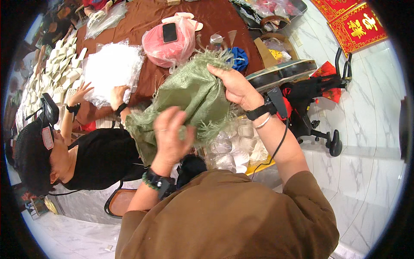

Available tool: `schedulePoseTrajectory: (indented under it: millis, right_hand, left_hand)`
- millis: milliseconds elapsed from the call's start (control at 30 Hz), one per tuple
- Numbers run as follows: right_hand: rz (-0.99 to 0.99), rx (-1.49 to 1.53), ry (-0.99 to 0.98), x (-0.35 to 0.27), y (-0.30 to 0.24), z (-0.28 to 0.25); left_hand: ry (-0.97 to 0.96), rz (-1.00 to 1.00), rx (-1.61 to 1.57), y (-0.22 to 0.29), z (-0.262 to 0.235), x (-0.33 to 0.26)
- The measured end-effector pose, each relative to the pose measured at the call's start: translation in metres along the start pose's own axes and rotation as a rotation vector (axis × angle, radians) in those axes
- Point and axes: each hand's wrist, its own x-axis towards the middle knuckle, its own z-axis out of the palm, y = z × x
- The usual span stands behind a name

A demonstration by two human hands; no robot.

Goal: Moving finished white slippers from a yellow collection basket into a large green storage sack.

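The person's brown sleeves [241, 216] are filling the lower part of the view, and both forearms are rising from them toward a green woven sack [189, 99], which is being held up in the air in front of the bench [142, 21]. The left hand [172, 134] is pressing against the sack's lower front, its grip curled into the cloth with the fingers bent. The right hand [235, 86] is clutching the sack's frayed upper edge, its grip closed on the weave. Just below the sack, clear plastic packets [235, 149] are lying in a heap. Beyond the sack, a pink bag [168, 47] with a dark phone [170, 32] on it is resting on the brown-covered bench. Left of the sack, a co-worker in black [95, 157] is leaning over, both hands touching a clear bag of white pieces [112, 71].
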Motion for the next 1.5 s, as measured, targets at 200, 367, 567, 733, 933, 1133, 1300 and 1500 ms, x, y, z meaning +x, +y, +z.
schedulePoseTrajectory:
  millis: [200, 367, 567, 733, 933, 1133, 1300, 1500]
  right_hand:
    - [-0.025, 0.133, -0.072, 0.047, -0.017, -0.005]
    - [-0.257, 0.205, 0.131, 0.111, -0.024, -0.042]
    - [0.034, 0.151, 0.281, 0.156, 0.046, -0.040]
    - [-0.083, 0.397, 0.007, 0.168, 0.030, 0.000]
    - [-0.209, 0.231, 0.028, 0.197, 0.011, -0.008]
    - [-0.005, -0.011, 0.432, 0.226, 0.087, -0.066]
    - [0.021, 0.087, 0.173, 0.213, 0.077, -0.057]
    - [0.143, -0.069, -0.024, 0.183, 0.042, -0.021]
  left_hand:
    - [-0.565, -0.266, -0.355, -0.014, 0.087, -0.036]
    - [-1.122, -0.156, -0.015, -0.062, 0.096, -0.136]
    - [-1.149, -0.318, 0.034, -0.067, 0.069, -0.202]
    - [-0.943, -0.383, 0.392, -0.060, 0.042, -0.178]
    - [-0.630, -0.375, 0.488, -0.076, 0.024, -0.150]
    - [-0.859, -0.355, 0.343, -0.101, 0.058, -0.173]
    - [-1.511, -0.646, -0.237, -0.104, 0.073, -0.184]
    - [-0.784, -0.798, -0.436, -0.139, 0.093, -0.091]
